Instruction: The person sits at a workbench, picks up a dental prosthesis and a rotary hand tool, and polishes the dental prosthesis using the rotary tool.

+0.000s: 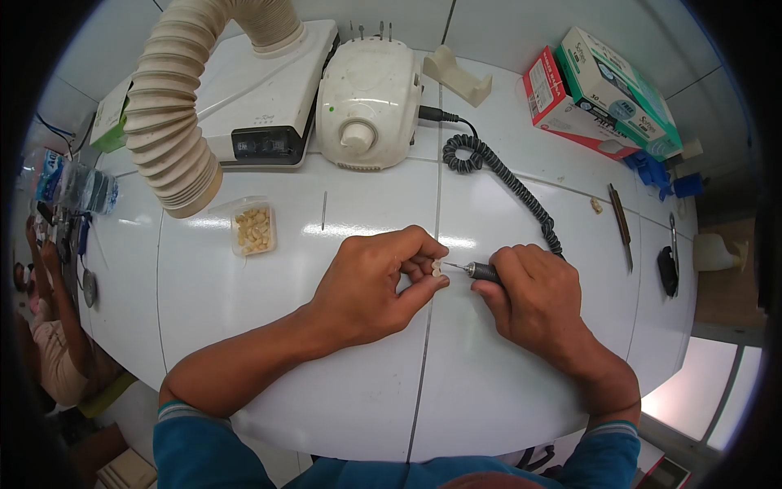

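My left hand [379, 281] pinches a small cream-coloured piece that looks like a dental crown [437, 268] between thumb and fingers. My right hand [533, 295] is wrapped round a dark rotary handpiece [485, 272]. Its thin bur [456, 266] points left and reaches the piece, or nearly so; contact is too small to make out. A black coiled cord [513, 186] runs from near the handpiece up to the white control box [368, 102] with its round knob. Left of my hands stands a small clear tub [254, 229] of yellowish tooth-like pieces.
A ribbed extraction hose [167, 114] hangs at upper left before a white unit [269, 98]. A metal rod [324, 210] lies mid-table. Boxes [611, 90], a brown pen-like tool [621, 226] and blue items [652, 173] are at right. Another person's arm [67, 306] shows far left.
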`<state>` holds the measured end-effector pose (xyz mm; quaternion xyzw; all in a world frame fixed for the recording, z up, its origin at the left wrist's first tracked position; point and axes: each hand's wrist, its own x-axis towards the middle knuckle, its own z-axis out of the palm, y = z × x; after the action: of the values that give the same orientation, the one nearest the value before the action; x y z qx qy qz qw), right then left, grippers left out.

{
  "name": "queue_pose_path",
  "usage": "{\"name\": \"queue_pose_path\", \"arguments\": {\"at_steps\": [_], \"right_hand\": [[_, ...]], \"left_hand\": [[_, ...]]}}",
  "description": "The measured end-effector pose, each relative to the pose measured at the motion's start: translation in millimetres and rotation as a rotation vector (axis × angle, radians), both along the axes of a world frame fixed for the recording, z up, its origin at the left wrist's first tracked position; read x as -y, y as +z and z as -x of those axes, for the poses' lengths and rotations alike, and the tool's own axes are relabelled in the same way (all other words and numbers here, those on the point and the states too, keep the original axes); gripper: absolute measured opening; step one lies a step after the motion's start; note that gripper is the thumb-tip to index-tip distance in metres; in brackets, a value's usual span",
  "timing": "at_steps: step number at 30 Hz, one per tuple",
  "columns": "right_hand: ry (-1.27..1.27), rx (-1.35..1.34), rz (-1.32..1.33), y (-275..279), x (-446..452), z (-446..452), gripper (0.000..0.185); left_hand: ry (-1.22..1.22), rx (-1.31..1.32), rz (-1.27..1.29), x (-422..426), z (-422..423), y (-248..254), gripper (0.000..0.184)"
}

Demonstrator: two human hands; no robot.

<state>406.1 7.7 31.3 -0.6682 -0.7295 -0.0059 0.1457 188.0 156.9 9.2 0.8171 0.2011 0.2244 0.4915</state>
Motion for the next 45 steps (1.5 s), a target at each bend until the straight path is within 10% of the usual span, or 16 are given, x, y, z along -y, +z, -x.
{"name": "queue_pose_path", "arguments": {"at_steps": [45], "right_hand": [[0.016, 0.03, 0.051, 3.4, -1.8, 1.0, 0.035]], "left_hand": [[-0.036, -0.015, -0.022, -0.9, 1.2, 2.4, 0.028]]}}
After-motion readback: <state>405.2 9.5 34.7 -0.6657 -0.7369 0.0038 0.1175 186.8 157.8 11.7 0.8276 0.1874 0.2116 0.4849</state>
